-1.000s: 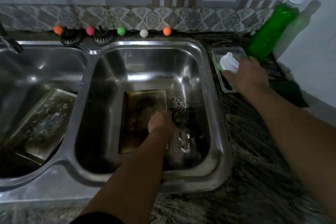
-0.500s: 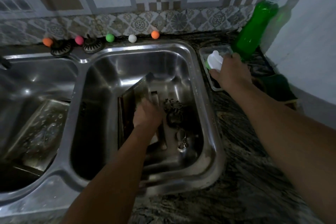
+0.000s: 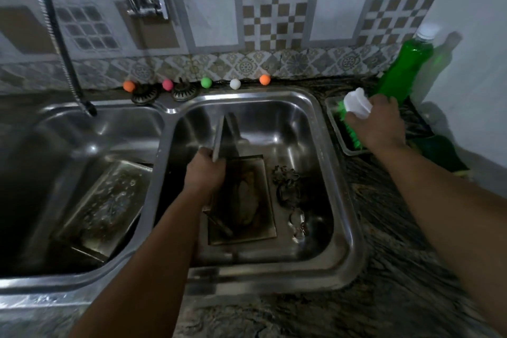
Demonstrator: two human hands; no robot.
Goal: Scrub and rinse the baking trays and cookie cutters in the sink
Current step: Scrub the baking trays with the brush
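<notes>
In the right basin (image 3: 323, 145) my left hand (image 3: 204, 173) grips the edge of a metal baking tray (image 3: 226, 134) and holds it tilted up on its side. Under it a second, stained tray (image 3: 247, 200) lies flat on the basin floor. Several metal cookie cutters (image 3: 289, 192) lie to the right of that tray. My right hand (image 3: 375, 123) grips a scrub brush (image 3: 355, 104) with a white handle and green bristles, over a small clear dish (image 3: 333, 115) on the counter. Another wet tray (image 3: 107, 200) leans in the left basin.
A green detergent bottle (image 3: 406, 68) stands at the back right, a dark green cloth (image 3: 441, 151) beside the dish. Several coloured balls (image 3: 205, 82) and two drain strainers (image 3: 181, 92) line the sink's back rim. A flexible tap hose (image 3: 68, 63) hangs over the left basin.
My left hand took hold of the top tray and raised it from flat to standing on edge, uncovering a second tray. My right hand lifted the brush slightly above its dish.
</notes>
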